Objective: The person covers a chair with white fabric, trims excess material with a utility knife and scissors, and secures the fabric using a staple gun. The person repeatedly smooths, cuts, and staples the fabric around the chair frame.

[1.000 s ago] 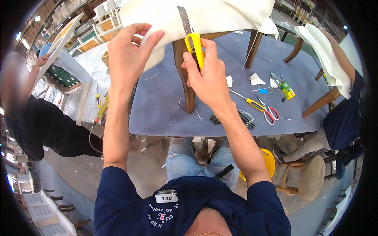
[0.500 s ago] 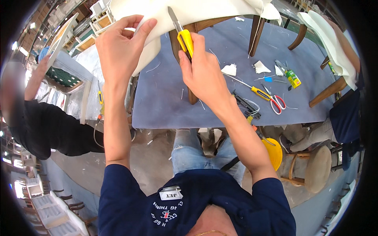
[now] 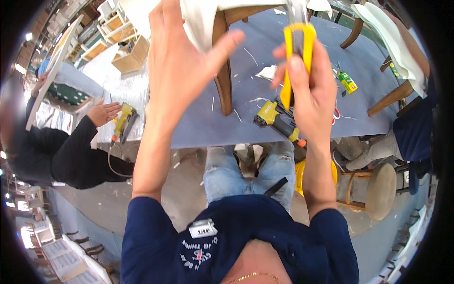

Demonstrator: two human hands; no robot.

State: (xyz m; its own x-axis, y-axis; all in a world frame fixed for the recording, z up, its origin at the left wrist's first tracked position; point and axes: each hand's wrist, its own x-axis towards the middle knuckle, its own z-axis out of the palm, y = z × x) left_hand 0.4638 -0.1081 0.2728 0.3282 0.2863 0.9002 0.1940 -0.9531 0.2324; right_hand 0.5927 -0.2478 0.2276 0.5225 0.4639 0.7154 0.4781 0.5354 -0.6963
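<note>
My left hand (image 3: pixel 177 66) is raised and open, thumb spread wide, in front of the white covering (image 3: pixel 201 23) of an upholstered chair. Its fingertips reach the top of the picture, so whether they touch the cloth is hidden. A dark brown wooden leg (image 3: pixel 224 90) of that chair stands beside the thumb. To the right, my right hand (image 3: pixel 309 90) grips a yellow utility knife (image 3: pixel 307 42), its blurred blade pointing away from me. Below the knife, a yellow-green and black staple gun (image 3: pixel 276 120) lies near the table's front edge.
Thread scraps and a white cloth scrap (image 3: pixel 267 72) lie on the blue-grey table (image 3: pixel 194 128). A green-and-yellow package (image 3: pixel 347 83) and half-hidden red-handled scissors (image 3: pixel 336 113) are farther right. At left, a co-worker's hand (image 3: pixel 104 113) is beside another staple gun (image 3: pixel 125 120). A stool (image 3: pixel 380 191) stands right.
My left hand has let go of the white cloth edge and opened. The knife in my right hand has moved right, away from the cloth. The co-worker's hand has come into view beside their staple gun.
</note>
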